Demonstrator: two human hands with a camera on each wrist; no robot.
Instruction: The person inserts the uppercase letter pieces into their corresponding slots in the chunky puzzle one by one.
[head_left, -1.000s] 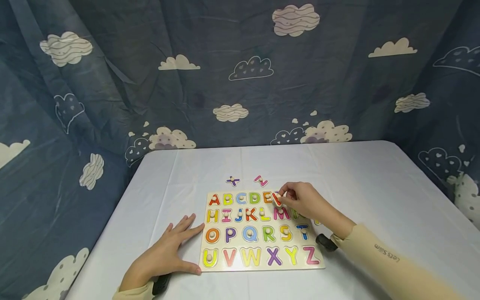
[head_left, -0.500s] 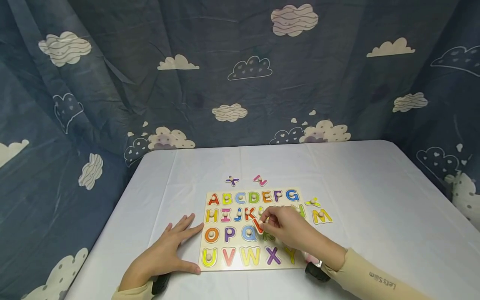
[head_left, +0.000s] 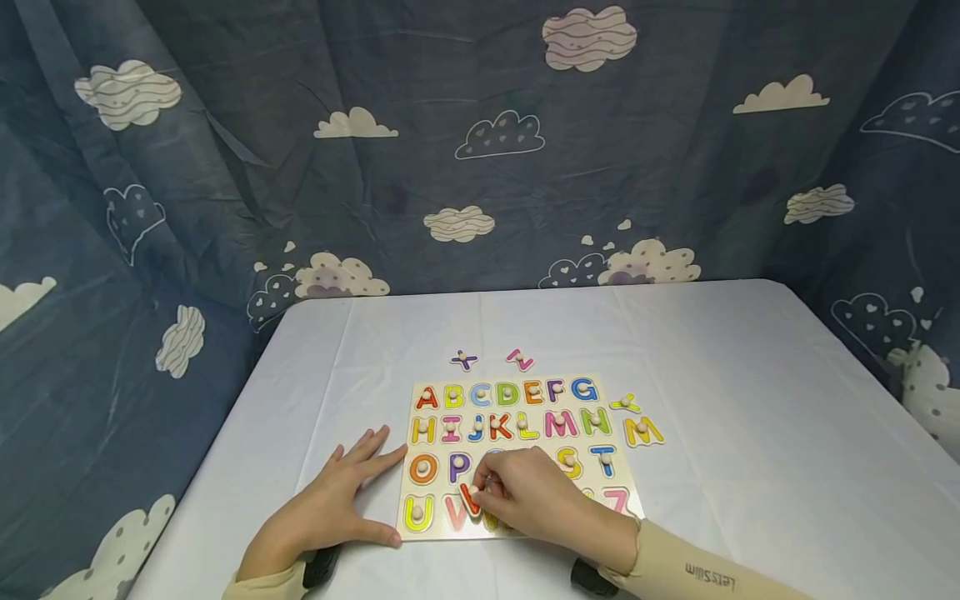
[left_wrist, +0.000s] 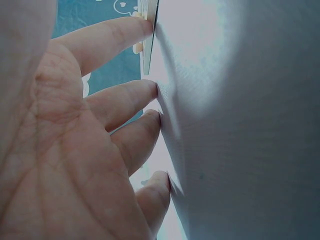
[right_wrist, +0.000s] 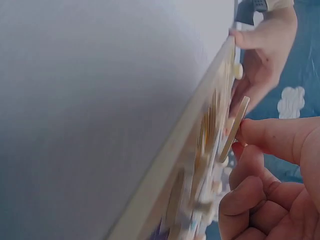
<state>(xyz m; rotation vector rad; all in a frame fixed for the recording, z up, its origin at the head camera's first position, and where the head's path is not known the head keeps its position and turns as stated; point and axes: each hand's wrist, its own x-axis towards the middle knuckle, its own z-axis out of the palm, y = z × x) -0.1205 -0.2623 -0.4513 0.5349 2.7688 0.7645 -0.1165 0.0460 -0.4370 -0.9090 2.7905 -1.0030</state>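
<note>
A wooden alphabet puzzle board lies on the white table, most of its slots filled with knobbed letters. My right hand pinches a red letter V piece just above the pink V slot in the bottom row. In the right wrist view the V piece stands tilted and apart from the board. The right hand hides part of the two lower rows. My left hand is spread with straight fingers, its thumb and a finger touching the board's left edge; the left wrist view shows its fingertips on the cloth.
Behind the board lie a purple X piece and a pink Z piece. To its right are a yellow Y piece and a yellow-orange W piece. A dark cloud-patterned curtain hangs behind the table.
My right hand has carried the red V piece from the board's top row down and left to the bottom row. The left hand has stayed in place.
</note>
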